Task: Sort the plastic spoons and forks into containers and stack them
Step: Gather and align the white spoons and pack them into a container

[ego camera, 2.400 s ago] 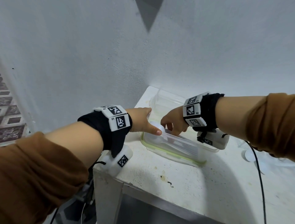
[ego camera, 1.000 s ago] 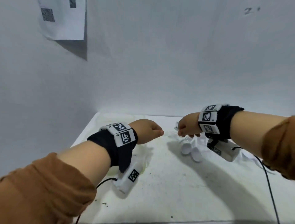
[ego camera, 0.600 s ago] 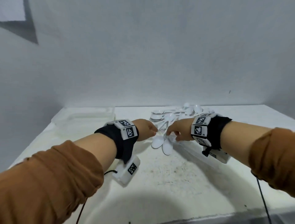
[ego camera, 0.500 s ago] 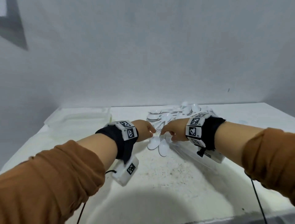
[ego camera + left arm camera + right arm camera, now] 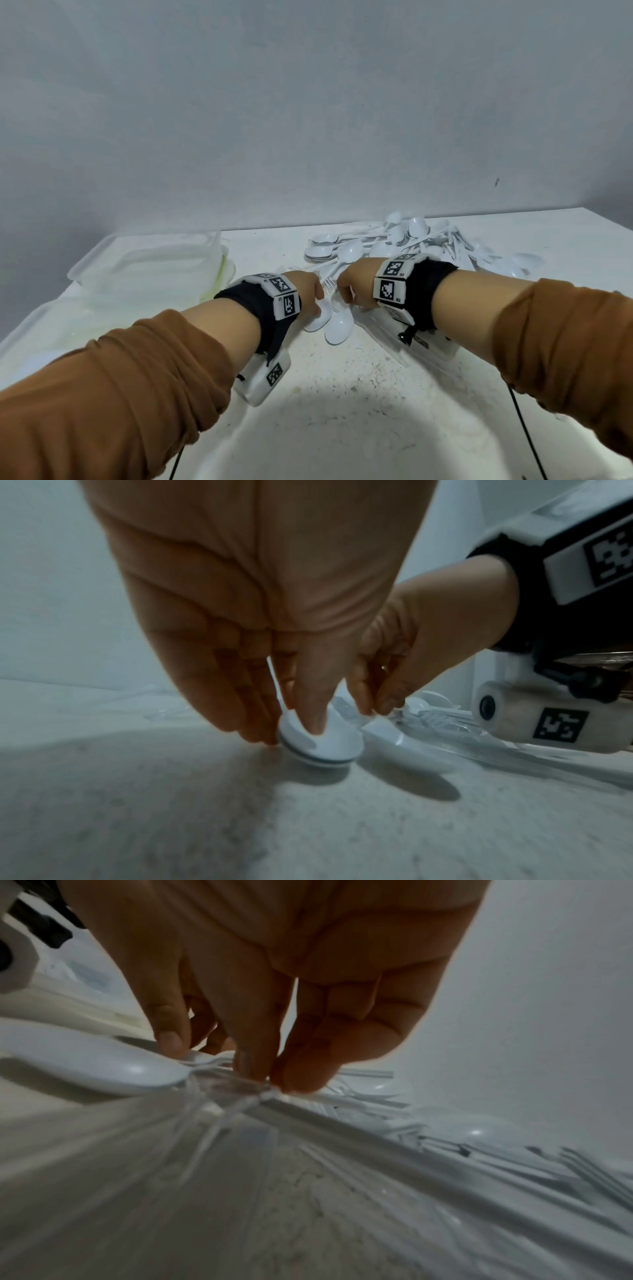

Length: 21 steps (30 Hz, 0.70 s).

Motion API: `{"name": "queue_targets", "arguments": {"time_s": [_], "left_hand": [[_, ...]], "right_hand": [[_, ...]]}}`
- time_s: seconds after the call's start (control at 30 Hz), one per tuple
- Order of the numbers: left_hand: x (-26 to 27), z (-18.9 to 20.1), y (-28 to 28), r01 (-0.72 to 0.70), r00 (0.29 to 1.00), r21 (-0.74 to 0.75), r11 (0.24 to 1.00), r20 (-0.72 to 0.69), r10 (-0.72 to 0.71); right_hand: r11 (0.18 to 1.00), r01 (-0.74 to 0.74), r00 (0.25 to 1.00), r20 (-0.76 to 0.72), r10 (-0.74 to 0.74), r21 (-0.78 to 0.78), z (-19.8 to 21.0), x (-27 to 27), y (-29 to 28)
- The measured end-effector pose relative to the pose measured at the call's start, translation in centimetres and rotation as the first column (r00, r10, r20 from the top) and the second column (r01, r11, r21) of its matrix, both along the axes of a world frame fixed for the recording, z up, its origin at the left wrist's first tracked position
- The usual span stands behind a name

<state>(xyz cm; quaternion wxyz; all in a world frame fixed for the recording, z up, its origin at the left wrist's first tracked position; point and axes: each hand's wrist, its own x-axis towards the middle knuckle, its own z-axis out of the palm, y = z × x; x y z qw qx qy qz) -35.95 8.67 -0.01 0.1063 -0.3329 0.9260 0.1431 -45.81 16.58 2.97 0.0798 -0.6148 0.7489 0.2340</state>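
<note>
White worktop (image 5: 359, 387) against a plain grey wall. Left hand (image 5: 306, 291) pinched a nested pair of spoons (image 5: 320, 741) at the bowls, tips still on the surface; probably lifting both at once. Right hand (image 5: 354, 282) pressed fingertips (image 5: 301, 1080) on the clear container (image 5: 342, 1150) rim beside fork handles; grip on anything unclear. Cutlery pile (image 5: 411, 243) lay just behind both hands. Stacked containers (image 5: 147, 267) sat far left, likely destination.
</note>
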Motion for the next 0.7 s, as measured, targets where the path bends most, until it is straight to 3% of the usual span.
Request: {"name": "queue_targets", "arguments": {"time_s": [0.27,0.37,0.47,0.57,0.7], "left_hand": [[0.5,0.3,0.7,-0.062,0.997,0.105,0.992,-0.027,0.066],[1.0,1.3,0.9,-0.043,0.995,0.161,0.986,-0.082,0.057],[1.7,2.2,1.2,-0.096,0.976,0.248,0.964,-0.169,0.141],[2.2,2.7,1.4,-0.188,0.903,0.394,0.900,-0.292,0.316],[3.0,4.0,1.5,-0.246,0.685,0.692,0.679,-0.372,0.627]], "right_hand": [[1.000,-0.003,0.999,0.040,0.002,0.019,-0.3,-0.5,-0.3],[0.999,-0.027,0.998,0.066,0.024,0.032,-0.5,-0.7,-0.3],[0.999,-0.032,0.993,0.118,0.032,0.000,-0.7,-1.2,-0.2],[0.991,-0.066,0.992,0.097,0.078,-0.119,-0.5,-1.8,0.3],[0.953,-0.100,0.994,0.014,0.109,-0.284,0.9,-2.8,1.1]]}}
